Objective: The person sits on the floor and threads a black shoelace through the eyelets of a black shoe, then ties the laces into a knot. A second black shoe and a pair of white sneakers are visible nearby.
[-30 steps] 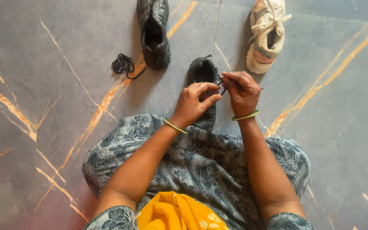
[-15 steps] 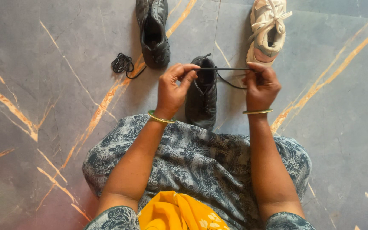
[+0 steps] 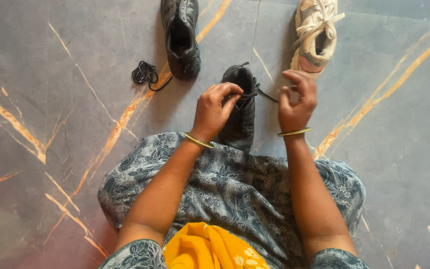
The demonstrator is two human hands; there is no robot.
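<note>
A black shoe (image 3: 242,117) stands on the floor just past my knees, toe toward me. My left hand (image 3: 214,110) pinches its black lace (image 3: 255,92) at the shoe's opening. The lace runs on to the right toward my right hand (image 3: 297,99), whose fingers are curled and apart beside the shoe; I cannot see the lace between them. Both wrists carry a thin gold bangle.
A second black shoe (image 3: 181,37) lies farther out on the grey marble floor (image 3: 51,99), with a loose bundle of black lace (image 3: 144,74) to its left. A white sneaker (image 3: 315,35) with tied laces sits at the far right. My patterned skirt (image 3: 225,189) covers my lap.
My hands were together over the shoe, then pulled the lace taut and wide apart. Now they have come back inward and lower, and the lace hangs slack by the right hand.
</note>
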